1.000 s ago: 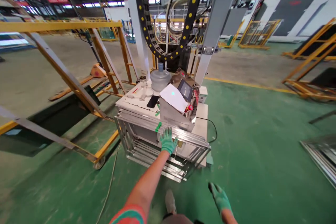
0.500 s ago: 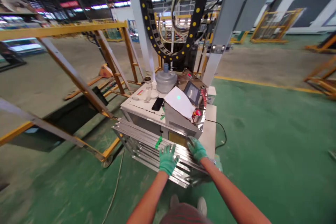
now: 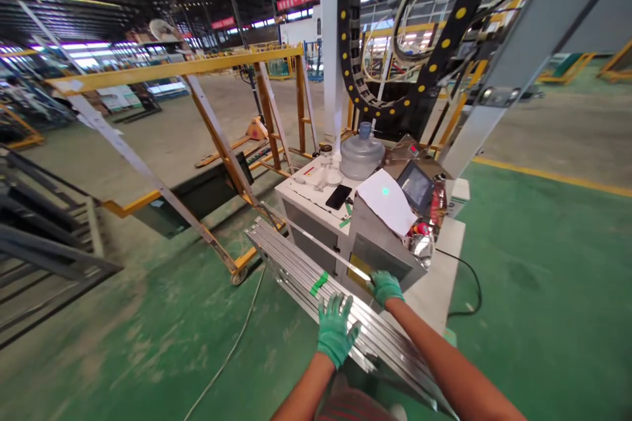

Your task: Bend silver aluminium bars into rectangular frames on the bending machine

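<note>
A stack of thin shiny aluminium frames (image 3: 286, 253) slants in front of the white cabinet, with a piece of green tape (image 3: 319, 283) across its upper bars. My left hand (image 3: 336, 332), in a green glove, lies on these bars with its fingers spread. My right hand (image 3: 386, 288), gloved alike, is closed around the near part of a single aluminium strip (image 3: 316, 241). That strip stands apart from the stack, on the cabinet side. Whether it is one side of a whole frame I cannot tell.
On the white cabinet (image 3: 309, 192) are a phone (image 3: 338, 197), a large water bottle (image 3: 363, 152), a sheet of paper (image 3: 385, 200) and a screen (image 3: 415, 184). A yellow wheeled rack (image 3: 187, 69) stands at left. A cable (image 3: 237, 342) crosses the green floor.
My right hand has drawn one aluminium strip away from the stack toward the cabinet. My left hand stays on the stack, which now slants more steeply in view. The view has swung left.
</note>
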`<state>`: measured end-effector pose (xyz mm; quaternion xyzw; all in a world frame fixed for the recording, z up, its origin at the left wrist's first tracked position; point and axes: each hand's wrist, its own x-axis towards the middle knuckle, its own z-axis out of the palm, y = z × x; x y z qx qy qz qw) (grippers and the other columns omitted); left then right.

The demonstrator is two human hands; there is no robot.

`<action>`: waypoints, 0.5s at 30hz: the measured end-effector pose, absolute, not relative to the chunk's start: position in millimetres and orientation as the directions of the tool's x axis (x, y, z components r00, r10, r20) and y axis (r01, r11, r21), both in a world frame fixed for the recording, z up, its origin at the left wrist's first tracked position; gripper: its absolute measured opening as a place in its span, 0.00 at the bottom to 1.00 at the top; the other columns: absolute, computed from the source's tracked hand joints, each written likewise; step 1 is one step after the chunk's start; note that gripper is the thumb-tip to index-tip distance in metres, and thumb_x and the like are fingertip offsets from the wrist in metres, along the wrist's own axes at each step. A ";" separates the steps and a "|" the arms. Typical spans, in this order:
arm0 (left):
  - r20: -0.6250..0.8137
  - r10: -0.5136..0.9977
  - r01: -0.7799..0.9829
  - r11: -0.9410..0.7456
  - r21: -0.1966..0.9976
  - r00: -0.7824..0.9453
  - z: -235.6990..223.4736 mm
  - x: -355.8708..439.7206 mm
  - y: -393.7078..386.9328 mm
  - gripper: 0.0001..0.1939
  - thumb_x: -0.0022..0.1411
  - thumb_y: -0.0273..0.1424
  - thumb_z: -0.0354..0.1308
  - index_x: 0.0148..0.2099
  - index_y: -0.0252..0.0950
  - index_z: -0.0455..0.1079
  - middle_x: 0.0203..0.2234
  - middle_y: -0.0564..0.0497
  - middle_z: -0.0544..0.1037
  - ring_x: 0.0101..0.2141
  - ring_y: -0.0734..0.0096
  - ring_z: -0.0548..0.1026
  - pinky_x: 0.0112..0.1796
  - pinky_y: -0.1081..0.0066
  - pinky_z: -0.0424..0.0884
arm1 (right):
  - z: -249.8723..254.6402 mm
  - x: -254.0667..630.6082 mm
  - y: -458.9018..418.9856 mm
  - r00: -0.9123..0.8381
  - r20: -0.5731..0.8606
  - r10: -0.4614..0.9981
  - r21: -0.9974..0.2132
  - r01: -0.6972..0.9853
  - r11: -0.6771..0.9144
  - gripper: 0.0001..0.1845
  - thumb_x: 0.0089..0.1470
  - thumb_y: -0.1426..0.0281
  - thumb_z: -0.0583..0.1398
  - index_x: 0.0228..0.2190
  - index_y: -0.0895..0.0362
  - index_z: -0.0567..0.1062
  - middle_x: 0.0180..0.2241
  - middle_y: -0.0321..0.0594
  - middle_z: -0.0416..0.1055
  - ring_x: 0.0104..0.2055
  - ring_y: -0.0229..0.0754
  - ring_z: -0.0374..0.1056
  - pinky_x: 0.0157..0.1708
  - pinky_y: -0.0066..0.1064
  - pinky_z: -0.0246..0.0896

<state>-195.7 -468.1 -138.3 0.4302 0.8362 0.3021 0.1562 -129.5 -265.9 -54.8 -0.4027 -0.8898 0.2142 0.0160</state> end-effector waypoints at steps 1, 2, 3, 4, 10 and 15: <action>-0.001 0.813 0.626 0.448 0.638 -0.582 -137.3 -195.8 -468.2 0.36 0.59 0.61 0.46 0.67 0.60 0.54 0.67 0.55 0.60 0.69 0.54 0.56 0.70 0.32 0.43 | -57.7 -128.3 -266.5 -0.674 -0.154 0.722 -0.415 0.708 0.572 0.21 0.59 0.58 0.62 0.48 0.59 0.75 0.45 0.50 0.73 0.50 0.50 0.70 0.54 0.48 0.65; 0.001 0.813 0.627 0.449 0.637 -0.583 -135.4 -195.8 -468.1 0.36 0.59 0.61 0.46 0.67 0.60 0.54 0.67 0.54 0.60 0.69 0.54 0.57 0.70 0.32 0.43 | -60.7 -125.4 -266.3 -0.673 -0.165 0.721 -0.438 0.705 0.558 0.22 0.60 0.56 0.60 0.47 0.59 0.75 0.46 0.48 0.73 0.50 0.49 0.70 0.54 0.47 0.65; 0.000 0.814 0.629 0.449 0.635 -0.581 -133.1 -195.7 -467.9 0.36 0.59 0.61 0.46 0.67 0.60 0.54 0.67 0.54 0.61 0.69 0.54 0.57 0.70 0.33 0.43 | -63.2 -120.6 -265.1 -0.671 -0.176 0.720 -0.460 0.703 0.543 0.23 0.60 0.54 0.60 0.47 0.59 0.75 0.46 0.48 0.73 0.51 0.49 0.70 0.54 0.47 0.65; -0.001 0.816 0.631 0.448 0.633 -0.578 -130.5 -195.5 -467.6 0.36 0.60 0.61 0.45 0.67 0.60 0.54 0.67 0.54 0.61 0.69 0.55 0.57 0.70 0.33 0.44 | -64.9 -113.9 -263.0 -0.668 -0.190 0.720 -0.480 0.703 0.525 0.23 0.60 0.53 0.59 0.46 0.59 0.75 0.47 0.49 0.74 0.52 0.50 0.70 0.55 0.48 0.64; -0.020 0.812 0.645 0.479 0.595 -0.584 -121.2 -190.9 -464.0 0.36 0.61 0.61 0.41 0.69 0.61 0.50 0.68 0.52 0.58 0.69 0.54 0.57 0.68 0.29 0.39 | -40.9 -42.3 -244.5 -0.645 -0.273 0.714 -0.590 0.698 0.405 0.39 0.46 0.46 0.47 0.45 0.64 0.74 0.48 0.62 0.73 0.56 0.57 0.69 0.60 0.44 0.61; -0.027 0.803 0.651 0.502 0.570 -0.595 -120.6 -189.5 -457.5 0.36 0.62 0.59 0.41 0.69 0.58 0.51 0.69 0.52 0.57 0.70 0.53 0.55 0.67 0.29 0.44 | 14.8 42.6 -249.5 -0.561 -0.353 0.749 -0.652 0.721 0.233 0.50 0.35 0.40 0.49 0.49 0.66 0.70 0.46 0.59 0.75 0.51 0.59 0.71 0.57 0.43 0.65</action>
